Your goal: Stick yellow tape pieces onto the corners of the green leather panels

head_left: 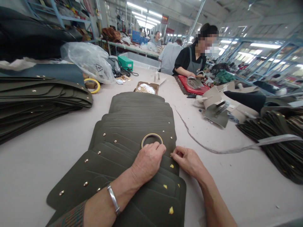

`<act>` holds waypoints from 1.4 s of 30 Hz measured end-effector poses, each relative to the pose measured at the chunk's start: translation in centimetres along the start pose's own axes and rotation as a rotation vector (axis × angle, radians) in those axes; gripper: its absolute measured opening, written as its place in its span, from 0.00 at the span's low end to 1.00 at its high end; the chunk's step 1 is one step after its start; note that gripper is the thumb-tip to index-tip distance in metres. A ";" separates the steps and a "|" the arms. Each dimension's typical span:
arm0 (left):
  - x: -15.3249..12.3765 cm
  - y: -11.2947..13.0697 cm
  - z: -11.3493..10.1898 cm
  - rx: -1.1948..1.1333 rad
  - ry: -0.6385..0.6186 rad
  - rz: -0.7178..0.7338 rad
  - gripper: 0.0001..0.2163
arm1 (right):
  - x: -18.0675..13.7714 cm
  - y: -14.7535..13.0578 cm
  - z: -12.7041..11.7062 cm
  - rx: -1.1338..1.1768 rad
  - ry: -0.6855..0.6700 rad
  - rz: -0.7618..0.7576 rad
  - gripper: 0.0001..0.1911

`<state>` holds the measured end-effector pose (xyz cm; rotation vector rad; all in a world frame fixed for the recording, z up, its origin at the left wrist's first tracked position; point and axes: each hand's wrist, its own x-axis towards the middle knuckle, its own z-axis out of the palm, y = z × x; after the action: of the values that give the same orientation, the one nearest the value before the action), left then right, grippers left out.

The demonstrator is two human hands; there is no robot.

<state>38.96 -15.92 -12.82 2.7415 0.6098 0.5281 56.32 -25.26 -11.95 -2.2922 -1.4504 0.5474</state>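
A fanned stack of dark olive leather-like panels [132,126] lies before me, with gold studs [115,141] along the left part and small torn bits of yellow tape [171,210] along the right. My left hand [149,161], with a silver bangle at the wrist, is closed on a roll of yellow tape [152,135] held over the panels. Close to the panels' right edge, my right hand [188,160] has thumb and forefinger pinched together at a stud. Whatever sits between those fingertips is too small to make out.
At left lies a second pile of olive panels [35,97], beside another yellow tape roll [95,86]. A box of gold studs [146,88] stands beyond the stack. A co-worker [193,60] handles red pieces [193,85] at back right. A pale strip [213,150] trails across the table.
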 end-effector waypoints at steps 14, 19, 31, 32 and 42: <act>0.1 -0.2 0.1 -0.038 0.041 -0.014 0.07 | -1.0 1.9 0.6 0.162 0.065 -0.265 0.09; 0.0 -0.4 -0.2 -0.152 0.182 0.045 0.10 | -0.9 0.9 -0.2 0.095 -0.019 -0.282 0.10; 0.0 -0.8 -0.2 -0.217 0.317 0.151 0.21 | -1.4 -0.6 0.2 0.327 0.296 -0.357 0.09; 0.0 -0.8 -0.1 -0.206 0.321 0.148 0.20 | -1.4 -0.9 0.3 0.327 0.312 -0.410 0.08; -0.1 -0.5 0.2 -0.172 0.240 0.127 0.12 | -0.9 -2.1 1.1 0.169 0.381 -0.689 0.08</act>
<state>38.73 -15.54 -13.19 2.5846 0.4220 0.9046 53.83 -25.09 -11.70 -1.5104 -1.7623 0.0200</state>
